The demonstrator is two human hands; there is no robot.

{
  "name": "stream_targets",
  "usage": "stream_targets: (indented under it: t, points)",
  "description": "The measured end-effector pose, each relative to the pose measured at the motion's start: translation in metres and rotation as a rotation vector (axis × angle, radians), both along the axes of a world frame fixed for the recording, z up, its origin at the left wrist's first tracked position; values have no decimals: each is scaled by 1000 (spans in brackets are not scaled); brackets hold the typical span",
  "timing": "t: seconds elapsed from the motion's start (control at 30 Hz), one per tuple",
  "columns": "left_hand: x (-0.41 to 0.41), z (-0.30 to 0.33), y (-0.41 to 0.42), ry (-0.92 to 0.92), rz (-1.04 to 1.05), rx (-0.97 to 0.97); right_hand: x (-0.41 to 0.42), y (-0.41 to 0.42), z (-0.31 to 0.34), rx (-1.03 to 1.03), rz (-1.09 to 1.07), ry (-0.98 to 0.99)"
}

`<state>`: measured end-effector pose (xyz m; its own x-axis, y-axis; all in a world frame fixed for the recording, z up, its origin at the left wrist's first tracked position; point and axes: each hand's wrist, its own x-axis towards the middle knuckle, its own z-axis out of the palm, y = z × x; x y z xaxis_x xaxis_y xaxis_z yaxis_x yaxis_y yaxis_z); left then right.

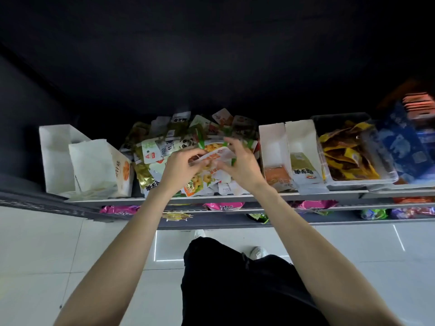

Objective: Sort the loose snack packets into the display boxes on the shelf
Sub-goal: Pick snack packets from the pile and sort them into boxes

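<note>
Floor: pale tiles (35, 255) lay below, with dark trousers (235, 290) and a white shoe (258, 252).
Lower shelf: pink packets (223, 205) showed under the edge.
Left hand (181, 168): fingers curled, pinching a white-and-orange packet (217, 155) above the loose pile.
Right hand (242, 161): fingers spread and slightly bent, touching that same packet's right end; whether it gripped could not be told.
Loose pile (169, 142): heaped mid-shelf between the boxes.
Left boxes (56, 156): white, upright.
Right boxes (275, 149): white, each holding packets at the front.
Clear tub (367, 177): held yellow packets.
</note>
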<state>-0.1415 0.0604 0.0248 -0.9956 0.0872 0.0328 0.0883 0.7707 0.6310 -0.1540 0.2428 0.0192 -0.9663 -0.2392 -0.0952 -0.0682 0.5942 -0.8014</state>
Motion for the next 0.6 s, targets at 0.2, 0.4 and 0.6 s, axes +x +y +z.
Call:
stream_targets:
  t: [0.2,0.4,0.6]
  points:
    - [6,44,75,230,-145,235,22,93,49,12,-123,156]
    - [-10,-12,133,-92,96,294,41,162,40,-213,-618,-24]
    - [-6,-59,151,-328,129,272,30,158,21,-63,-469,35]
